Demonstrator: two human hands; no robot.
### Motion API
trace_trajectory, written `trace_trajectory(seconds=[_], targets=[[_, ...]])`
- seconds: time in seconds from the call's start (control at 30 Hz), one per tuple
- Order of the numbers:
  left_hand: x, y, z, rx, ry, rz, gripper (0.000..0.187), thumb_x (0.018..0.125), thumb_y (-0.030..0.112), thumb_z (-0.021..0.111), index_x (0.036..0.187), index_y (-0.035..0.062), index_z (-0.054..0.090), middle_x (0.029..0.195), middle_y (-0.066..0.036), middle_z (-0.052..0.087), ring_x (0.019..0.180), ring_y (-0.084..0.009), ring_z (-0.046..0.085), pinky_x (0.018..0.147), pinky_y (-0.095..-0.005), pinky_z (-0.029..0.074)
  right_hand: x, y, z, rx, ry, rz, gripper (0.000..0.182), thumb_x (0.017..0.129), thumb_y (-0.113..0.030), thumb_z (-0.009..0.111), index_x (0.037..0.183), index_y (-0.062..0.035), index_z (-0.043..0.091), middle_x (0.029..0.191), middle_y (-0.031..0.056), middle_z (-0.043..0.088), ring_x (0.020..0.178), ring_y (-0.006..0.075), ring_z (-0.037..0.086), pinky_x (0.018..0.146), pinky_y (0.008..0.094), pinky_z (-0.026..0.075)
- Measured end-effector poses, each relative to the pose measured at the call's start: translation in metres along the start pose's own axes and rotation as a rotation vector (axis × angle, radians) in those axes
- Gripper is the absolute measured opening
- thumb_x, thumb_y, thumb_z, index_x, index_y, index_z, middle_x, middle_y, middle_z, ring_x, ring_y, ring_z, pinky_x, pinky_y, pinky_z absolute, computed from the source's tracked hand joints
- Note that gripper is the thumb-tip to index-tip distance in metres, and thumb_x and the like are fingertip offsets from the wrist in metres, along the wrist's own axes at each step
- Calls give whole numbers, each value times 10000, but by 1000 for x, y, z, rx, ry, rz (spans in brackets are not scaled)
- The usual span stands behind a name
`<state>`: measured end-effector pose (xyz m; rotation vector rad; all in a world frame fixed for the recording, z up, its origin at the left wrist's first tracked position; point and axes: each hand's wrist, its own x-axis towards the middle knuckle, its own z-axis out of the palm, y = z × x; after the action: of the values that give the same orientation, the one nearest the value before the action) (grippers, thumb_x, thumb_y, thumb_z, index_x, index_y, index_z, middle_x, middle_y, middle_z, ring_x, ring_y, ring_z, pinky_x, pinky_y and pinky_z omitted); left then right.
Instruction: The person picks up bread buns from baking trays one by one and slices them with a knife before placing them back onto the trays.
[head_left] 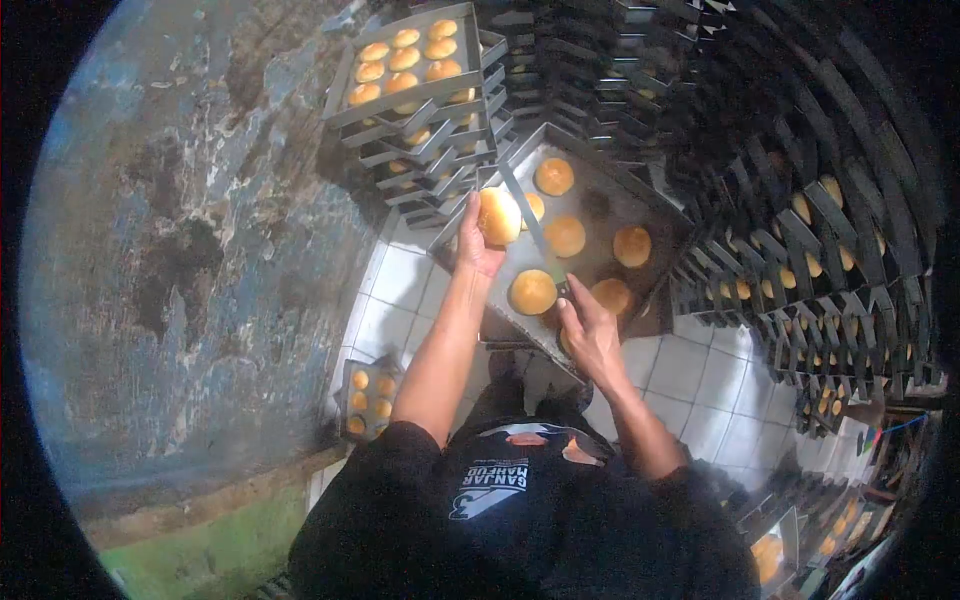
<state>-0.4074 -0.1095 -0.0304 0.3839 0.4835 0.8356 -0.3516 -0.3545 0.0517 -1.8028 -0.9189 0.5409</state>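
Observation:
A golden round bun (499, 217) is held up in my left hand (476, 245), over the left side of a metal baking tray (590, 195). My right hand (591, 335) grips the handle of a long knife (527, 210). Its blade points up and away to the left, passing right beside the held bun. Several more buns lie spread on the tray, among them one bun (533, 292) close to the knife handle and another bun (554, 177) toward the far end. Part of one bun is hidden behind my right hand.
Stacked trays of buns (405, 65) stand at the far left, close to a worn, peeling wall (180, 250). Tall stacks of trays (820, 250) with buns curve along the right. A small tray of buns (370, 400) sits low at the left on the white tiled floor (690, 370).

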Motion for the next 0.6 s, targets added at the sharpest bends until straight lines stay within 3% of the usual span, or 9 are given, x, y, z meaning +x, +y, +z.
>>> trace_trajectory(seconds=[0.07, 0.2, 0.27, 0.4, 0.47, 0.6], targets=[[3, 4, -1, -5, 13, 13, 391, 878, 488, 746, 1027, 131, 684, 957, -11, 727, 880, -177, 703, 794, -353, 570, -4, -4, -1, 30, -48, 137, 433, 989, -153, 583, 1384, 20, 541, 912, 235, 710, 808, 268, 726, 751, 365, 541], [2, 4, -4, 12, -20, 1, 372, 879, 470, 752, 1037, 140, 684, 972, -5, 727, 881, -171, 703, 787, -358, 569, -10, -7, 1, 22, 6, 16, 438, 984, -138, 584, 1392, 13, 535, 855, 226, 703, 796, 262, 728, 738, 368, 543], [0, 3, -1, 16, -24, -2, 365, 876, 460, 759, 1042, 144, 685, 980, -3, 728, 883, -169, 703, 790, -362, 571, -11, -14, -2, 36, -63, 142, 454, 988, -195, 572, 1381, 28, 538, 978, 244, 708, 852, 226, 691, 803, 359, 524], [-13, -11, 10, 57, -22, 32, 356, 867, 423, 779, 1058, 137, 686, 992, 2, 729, 893, -156, 702, 816, -348, 568, -8, 3, 9, 23, 29, 59, 421, 980, -135, 589, 1375, 8, 550, 890, 238, 702, 814, 277, 729, 749, 377, 542], [-17, -19, 11, 89, -61, 1, 354, 865, 413, 785, 1062, 135, 686, 994, 3, 729, 897, -153, 702, 828, -340, 566, 2, 8, 10, -69, 135, -75, 404, 975, -140, 600, 1350, 9, 573, 915, 235, 706, 820, 278, 730, 750, 384, 543], [-9, -11, 8, 51, -21, 6, 342, 879, 405, 771, 1067, 132, 687, 1010, 5, 729, 923, -152, 698, 864, -337, 556, -16, 1, -3, 23, 51, -6, 448, 989, -199, 574, 1390, -2, 539, 1062, 259, 710, 957, 298, 713, 851, 391, 527]])
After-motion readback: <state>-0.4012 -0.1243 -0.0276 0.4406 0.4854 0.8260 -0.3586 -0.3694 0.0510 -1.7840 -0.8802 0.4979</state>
